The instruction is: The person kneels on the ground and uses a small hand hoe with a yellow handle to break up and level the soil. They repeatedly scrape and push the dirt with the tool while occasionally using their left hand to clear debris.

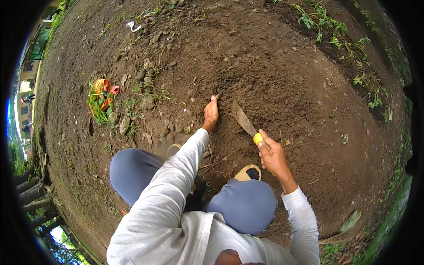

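Loosened brown soil lies before me. My right hand grips the handle of a broad-bladed knife, wrapped in yellow at the blade end; the blade points up and left, its tip at the soil. My left hand reaches to the left edge of the loose soil, thumb extended, with a small pale bit at the fingertips; whether it is held, I cannot tell. The blade is a short way right of this hand, and the two do not touch.
Stones and weeds lie left of my left hand. Beyond them is an orange cloth-like item with green stems. Uprooted leafy plants lie at the upper right. My shoe and bent knees are close below. Distant people stand by a building at far left.
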`<state>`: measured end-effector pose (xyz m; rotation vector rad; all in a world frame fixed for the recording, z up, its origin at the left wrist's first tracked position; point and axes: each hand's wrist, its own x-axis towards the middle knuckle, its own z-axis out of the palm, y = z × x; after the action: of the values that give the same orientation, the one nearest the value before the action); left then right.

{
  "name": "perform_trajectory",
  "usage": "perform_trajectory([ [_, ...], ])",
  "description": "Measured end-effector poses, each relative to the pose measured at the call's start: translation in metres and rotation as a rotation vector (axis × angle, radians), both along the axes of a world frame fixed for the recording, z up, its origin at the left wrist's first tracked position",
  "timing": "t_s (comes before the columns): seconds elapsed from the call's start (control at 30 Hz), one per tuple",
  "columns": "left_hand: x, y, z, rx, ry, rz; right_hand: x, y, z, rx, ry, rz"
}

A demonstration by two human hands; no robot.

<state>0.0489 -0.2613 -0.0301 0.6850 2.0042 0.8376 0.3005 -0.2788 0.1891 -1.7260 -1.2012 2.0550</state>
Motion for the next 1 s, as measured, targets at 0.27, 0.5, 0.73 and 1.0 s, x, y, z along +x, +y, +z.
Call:
perform_trajectory([
  [0.27,0.048,0.009,-0.019,0.182,0.116,0.04,0.013,-0.036,-0.021,-0.155,0.085,-0.243],
  [0.5,0.064,0.042,0.012,0.135,-0.28,0.209,0.009,-0.031,0.011,0.023,0.033,-0.136],
  [0.73,0.108,0.116,0.055,0.226,-0.656,-0.383,0.075,-0.014,0.145,0.248,-0.274,-0.08],
  [1.0,0.044,0.072,0.01,0.231,0.076,-0.416,0.002,0.024,0.047,0.356,-0.494,0.391],
])
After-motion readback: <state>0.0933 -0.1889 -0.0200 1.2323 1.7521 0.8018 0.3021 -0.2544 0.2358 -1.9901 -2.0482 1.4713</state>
